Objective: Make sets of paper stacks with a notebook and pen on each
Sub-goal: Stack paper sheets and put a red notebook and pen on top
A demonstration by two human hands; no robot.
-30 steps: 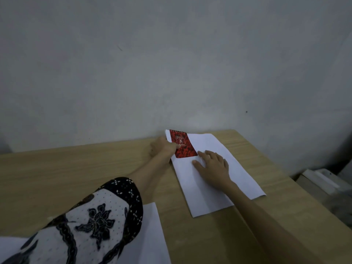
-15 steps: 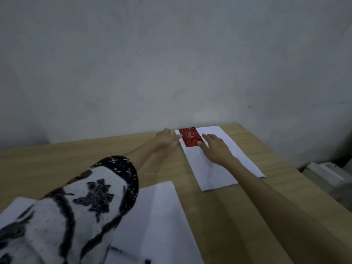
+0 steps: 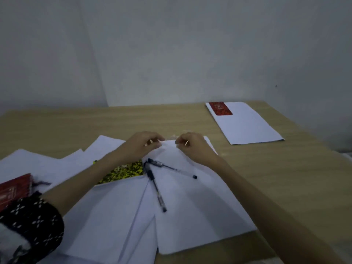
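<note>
At the far right of the wooden table point(image 3: 285, 178) lies a neat paper stack point(image 3: 247, 126) with a red notebook point(image 3: 220, 108) on its top left corner. In front of me loose white sheets point(image 3: 190, 202) spread out. My left hand point(image 3: 141, 144) and my right hand point(image 3: 192, 146) pinch the far edge of the top sheet, fingers closed on the paper. Two black pens point(image 3: 172, 168) point(image 3: 156, 189) lie crossed on the sheets just below my hands. A yellow-and-black notebook point(image 3: 123, 171) lies partly under my left forearm.
Another red notebook point(image 3: 14, 189) sits at the left edge on more scattered paper point(image 3: 47, 164). A grey wall point(image 3: 171, 54) runs behind the table. The table's right edge drops off at the far right.
Both hands have left the red notebook on the far stack and pulled back to the loose sheets near me. My view has dropped toward the near papers and pens.
</note>
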